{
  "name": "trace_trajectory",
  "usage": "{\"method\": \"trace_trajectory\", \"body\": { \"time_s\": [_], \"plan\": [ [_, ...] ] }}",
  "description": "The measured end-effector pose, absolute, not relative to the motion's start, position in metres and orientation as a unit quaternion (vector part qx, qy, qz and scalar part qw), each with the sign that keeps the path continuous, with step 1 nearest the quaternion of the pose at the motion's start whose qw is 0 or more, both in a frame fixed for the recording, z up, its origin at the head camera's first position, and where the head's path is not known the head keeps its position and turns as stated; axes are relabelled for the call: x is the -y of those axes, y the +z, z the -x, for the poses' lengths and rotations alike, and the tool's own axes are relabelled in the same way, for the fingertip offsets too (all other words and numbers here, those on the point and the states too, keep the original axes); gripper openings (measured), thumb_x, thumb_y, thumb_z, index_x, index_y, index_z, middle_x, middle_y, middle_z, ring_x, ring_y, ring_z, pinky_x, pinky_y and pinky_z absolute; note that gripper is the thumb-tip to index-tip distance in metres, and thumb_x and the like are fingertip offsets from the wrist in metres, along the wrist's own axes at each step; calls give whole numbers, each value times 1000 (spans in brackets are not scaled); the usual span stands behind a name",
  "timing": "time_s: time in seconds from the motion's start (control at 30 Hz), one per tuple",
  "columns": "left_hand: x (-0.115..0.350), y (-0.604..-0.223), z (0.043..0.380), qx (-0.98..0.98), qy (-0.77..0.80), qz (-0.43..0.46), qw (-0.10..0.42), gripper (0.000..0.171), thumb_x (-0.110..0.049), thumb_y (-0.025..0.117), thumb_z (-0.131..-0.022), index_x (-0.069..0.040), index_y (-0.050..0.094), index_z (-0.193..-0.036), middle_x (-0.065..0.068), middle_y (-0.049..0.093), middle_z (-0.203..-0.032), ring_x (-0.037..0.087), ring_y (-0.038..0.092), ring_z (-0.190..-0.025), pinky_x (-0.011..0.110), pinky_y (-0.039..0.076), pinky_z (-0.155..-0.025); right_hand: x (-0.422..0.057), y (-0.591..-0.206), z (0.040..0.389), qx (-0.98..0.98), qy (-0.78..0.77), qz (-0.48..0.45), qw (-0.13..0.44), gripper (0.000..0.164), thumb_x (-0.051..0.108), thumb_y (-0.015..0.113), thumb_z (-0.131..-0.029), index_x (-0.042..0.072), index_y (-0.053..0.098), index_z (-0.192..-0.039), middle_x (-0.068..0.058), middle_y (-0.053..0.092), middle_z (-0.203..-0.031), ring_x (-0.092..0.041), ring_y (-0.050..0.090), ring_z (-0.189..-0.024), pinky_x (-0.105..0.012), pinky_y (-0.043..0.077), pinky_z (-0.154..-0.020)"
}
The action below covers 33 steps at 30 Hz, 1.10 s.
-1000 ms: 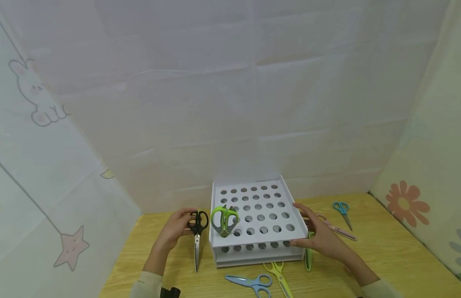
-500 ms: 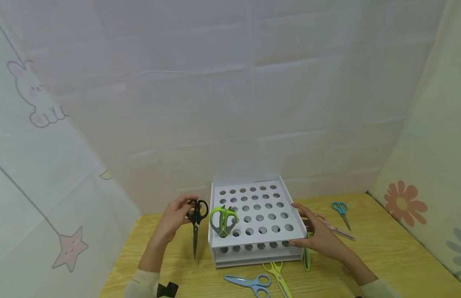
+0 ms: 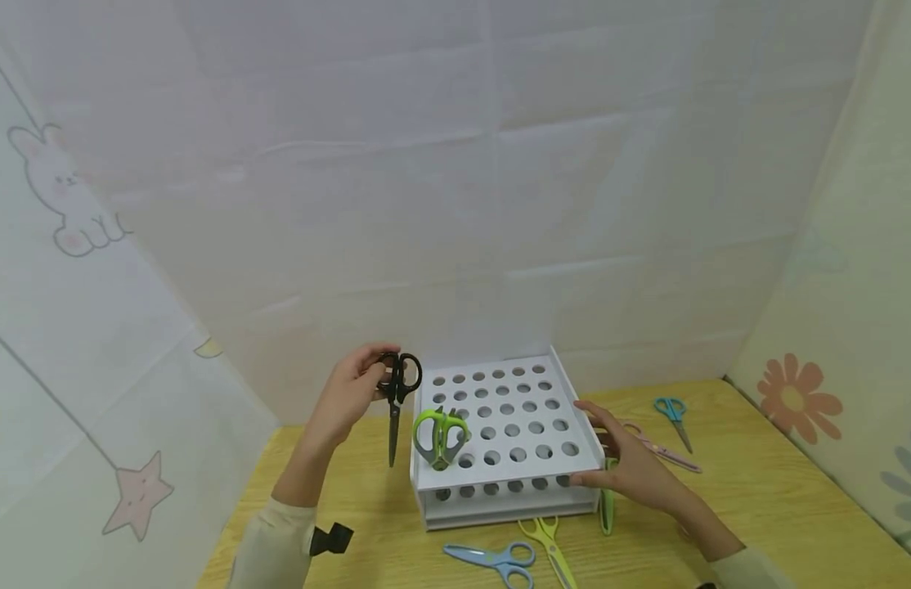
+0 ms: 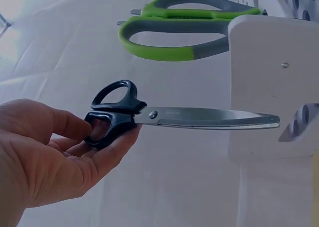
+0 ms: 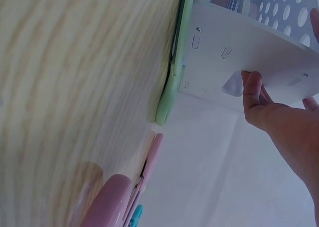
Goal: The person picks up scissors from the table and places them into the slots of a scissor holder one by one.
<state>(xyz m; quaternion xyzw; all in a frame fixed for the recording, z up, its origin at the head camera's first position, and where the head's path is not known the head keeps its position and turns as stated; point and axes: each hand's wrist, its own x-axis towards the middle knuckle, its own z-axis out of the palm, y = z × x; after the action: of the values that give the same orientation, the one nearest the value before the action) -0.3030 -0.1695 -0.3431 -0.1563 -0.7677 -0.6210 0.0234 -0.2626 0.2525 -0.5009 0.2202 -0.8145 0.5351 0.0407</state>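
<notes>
My left hand (image 3: 347, 394) holds black-handled scissors (image 4: 204, 116) by one finger loop, raised off the table beside the left of a white rack (image 3: 477, 519). The blades hang downward in the head view and look closed. Thumb and fingers pinch that loop in the left wrist view. My right hand (image 3: 635, 468) holds the rack's right side, thumb at the front corner and a finger over the top edge. In the right wrist view some fingers touch the side panel (image 5: 224, 53) near a cutout. Green-and-grey scissors (image 3: 439, 448) stand handles-up in a front-left hole.
Light blue scissors (image 3: 492, 559) and yellow scissors (image 3: 549, 543) lie in front of the rack. Right of it lie light green scissors (image 3: 607, 511), pink scissors (image 3: 672, 456) and teal scissors (image 3: 672, 411). A pale curtain (image 3: 455, 204) hangs behind the wooden table (image 3: 779, 491).
My left hand has lifted the black-handled scissors off the table, upward and slightly away, still beside the rack. The right hand keeps its place on the rack.
</notes>
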Motion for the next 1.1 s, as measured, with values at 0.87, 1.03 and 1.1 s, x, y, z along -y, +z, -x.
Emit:
{"method": "trace_trajectory", "body": {
  "time_s": [0.87, 1.03, 1.1],
  "plan": [
    [131, -375, 332, 662, -727, 174, 47, 31, -2, 45, -107, 1, 58, -135, 21, 64, -129, 38, 64, -108, 45, 54, -91, -254, -504, 266, 821, 529, -210, 40, 108, 20, 92, -75, 25, 27, -161, -23, 44, -147, -38, 57, -120, -34, 54, -86],
    [132, -390, 328, 668, -722, 175, 45, 31, -2, 46, -107, 2, 58, -135, 20, 64, -129, 36, 65, -110, 43, 54, -90, -253, -504, 264, 822, 526, -215, 46, 107, 21, 92, -76, 26, 27, -161, -21, 45, -146, -35, 58, -119, -34, 53, -88],
    [133, -393, 325, 675, -715, 177, 45, 32, -2, 46, -106, 3, 57, -135, 20, 64, -129, 35, 65, -110, 43, 55, -90, -253, -504, 263, 820, 528, -215, 46, 107, 21, 92, -76, 26, 27, -161, -22, 45, -147, -34, 58, -118, -35, 54, -87]
  ]
}}
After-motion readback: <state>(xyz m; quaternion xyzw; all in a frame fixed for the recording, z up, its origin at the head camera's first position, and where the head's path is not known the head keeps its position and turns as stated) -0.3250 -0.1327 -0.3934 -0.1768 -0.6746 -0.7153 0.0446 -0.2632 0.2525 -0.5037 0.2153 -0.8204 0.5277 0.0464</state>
